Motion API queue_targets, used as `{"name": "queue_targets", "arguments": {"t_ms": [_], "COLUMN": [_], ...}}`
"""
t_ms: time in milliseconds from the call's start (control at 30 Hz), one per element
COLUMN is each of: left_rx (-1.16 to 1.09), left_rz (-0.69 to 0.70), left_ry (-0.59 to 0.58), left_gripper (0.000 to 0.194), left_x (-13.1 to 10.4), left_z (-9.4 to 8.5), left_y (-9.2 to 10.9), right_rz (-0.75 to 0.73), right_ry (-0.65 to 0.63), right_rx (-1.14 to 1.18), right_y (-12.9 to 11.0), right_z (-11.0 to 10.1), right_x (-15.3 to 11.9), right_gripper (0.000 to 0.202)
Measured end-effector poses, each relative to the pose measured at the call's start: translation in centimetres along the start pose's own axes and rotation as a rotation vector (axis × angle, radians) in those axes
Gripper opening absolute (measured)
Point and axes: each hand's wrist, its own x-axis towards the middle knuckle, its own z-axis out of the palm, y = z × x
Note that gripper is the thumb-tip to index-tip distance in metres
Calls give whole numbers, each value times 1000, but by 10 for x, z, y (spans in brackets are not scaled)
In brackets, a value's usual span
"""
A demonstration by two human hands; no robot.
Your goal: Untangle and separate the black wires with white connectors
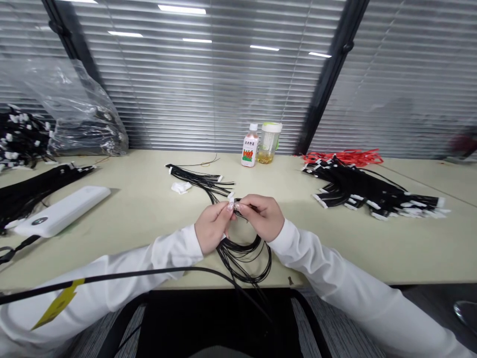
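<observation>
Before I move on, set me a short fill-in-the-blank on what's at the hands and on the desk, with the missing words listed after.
1. The left hand and the right hand come together at a bunch of thin wires colored ____.
2. The small piece sticking up at the left hand's fingertips is ____.
3. In the picture, the bottle stands to the ____ of the lidded cup.
4. The strips behind the cable pile are ____.

Missing words: black; white; left; red.

Wht long sleeves (320, 263), L & R, loose w/ creases (cuffs (281, 239) close-fitting).
</observation>
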Motion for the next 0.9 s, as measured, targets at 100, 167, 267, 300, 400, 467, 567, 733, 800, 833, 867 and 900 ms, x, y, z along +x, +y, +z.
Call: {"name": "queue_targets", "arguments": {"t_ms": [100, 167, 267, 300, 400, 467, 567, 733, 800, 833, 867, 900], "left_rx": [-7, -26, -85, -109, -174, -194, -186, -115, -105, -105, -108, -115], "left_rz": [-34, -64, -98, -103, -96, -78, -62, -82, -82, -76, -64, -46], "left_ry": [37, 67, 112, 134, 195, 223, 292, 399, 418, 429, 440, 451], "left_gripper": [36, 36, 37, 37, 36, 36, 35, 35, 34, 34, 34, 34], "left_x": [3, 6, 10, 11, 15, 17, 20, 23, 23, 23, 22, 22], "left_z": [0, -1, -6, -8, -14, -17, -19, -15, -13, -13, -13, -13], "left_y": [1, 2, 3, 2, 0, -2, -5, -4, -3, -2, -1, -1], "right_rz": [64, 80, 82, 82, 47, 3, -78, -32, 69, 106, 130, 142], "right_ry": [20, 32, 42, 50, 79, 108, 140, -124, -298, -357, -390, -404], "right_rx": [-28, -74, -148, -179, -330, -462, -609, -365, -223, -188, -176, -176], "right_y": [2, 5, 15, 19, 30, 31, 21, -4, -6, -5, -2, 0], "right_z": [-2, -7, -16, -19, -24, -25, -26, -24, -18, -15, -11, -7], "right_x": [3, 6, 8, 9, 10, 9, 6, -1, -4, -5, -5, -6], "right_gripper": [23, 24, 27, 27, 23, 26, 30, 43, 43, 43, 42, 41]}}
